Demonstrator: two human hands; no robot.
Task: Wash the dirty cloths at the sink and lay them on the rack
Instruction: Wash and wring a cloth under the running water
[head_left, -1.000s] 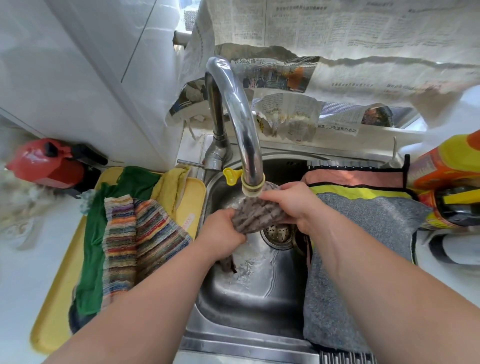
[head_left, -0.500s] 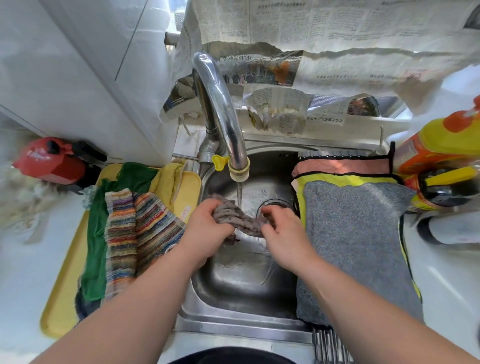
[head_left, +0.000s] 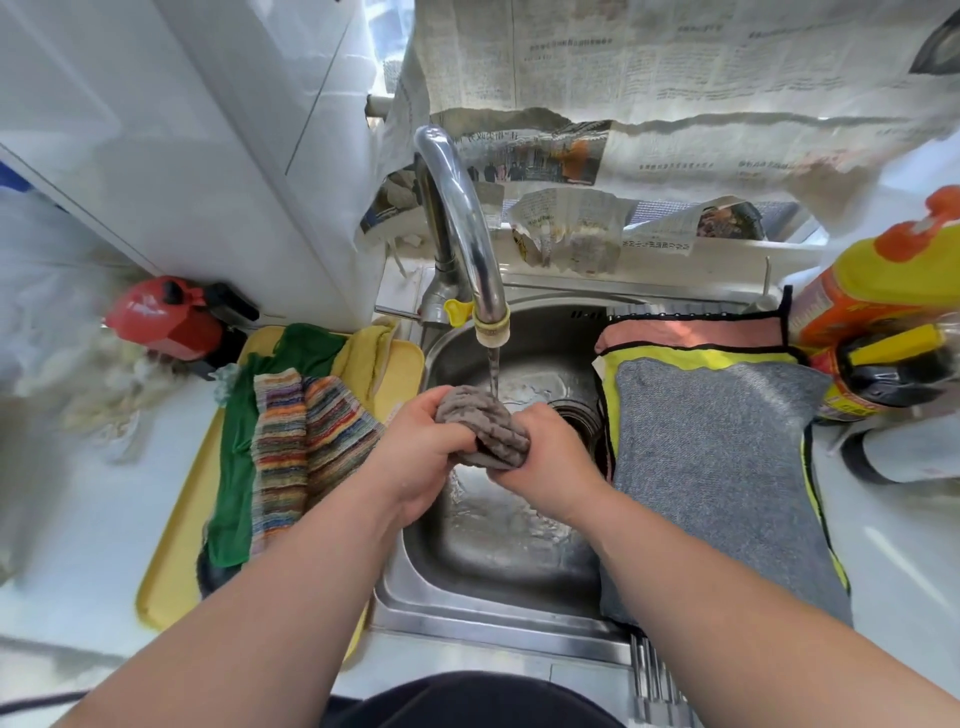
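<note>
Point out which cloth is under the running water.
The brown ribbed cloth, the only one held: left hand and right hand grip it beneath the tap.

Nothing can be read: print on the newspaper (head_left: 675, 62) and the orange bottle (head_left: 852, 312) is too small and blurred.

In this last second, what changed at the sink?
The left hand and right hand lowered the bunched brown cloth from the faucet spout, stretched it between them, then pushed it back together under the running water. Both kept their grip throughout. The striped cloth on the yellow tray and the grey towel on the right stayed put.
</note>
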